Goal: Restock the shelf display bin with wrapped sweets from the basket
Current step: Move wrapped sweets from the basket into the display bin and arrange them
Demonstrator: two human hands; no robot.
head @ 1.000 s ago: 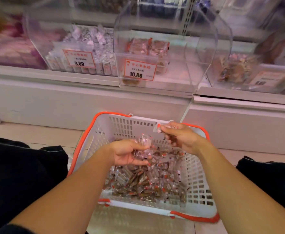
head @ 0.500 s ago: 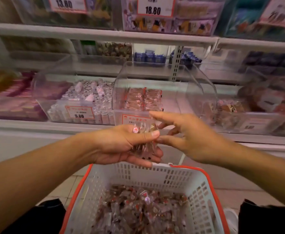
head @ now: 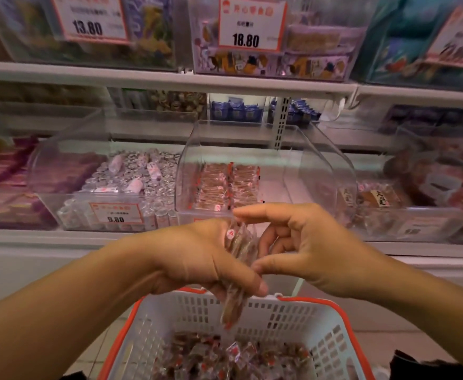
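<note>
My left hand (head: 197, 259) grips a stack of clear-wrapped brown sweets (head: 240, 245) above the basket, and one sweet (head: 231, 308) hangs below its fingers. Beside the stack is my right hand (head: 307, 248), index finger stretched over the top, thumb and loosely bent fingers touching the side. The white basket with an orange rim (head: 329, 305) stands below, with many wrapped sweets (head: 224, 357) in it. Straight ahead on the shelf is the clear display bin (head: 279, 165), with rows of the same sweets (head: 227, 185) at its left and bare floor at its right.
A bin of silver-wrapped sweets (head: 131, 176) with a 9.80 tag (head: 115, 213) stands left of the display bin. Another clear bin with brown packets (head: 375, 198) stands on the right. A white upper shelf (head: 170, 78) carries more bins with price tags.
Both hands rose out of the basket to shelf height with the sweets. My left hand turned the stack upright, and my right hand's fingers bent in against it.
</note>
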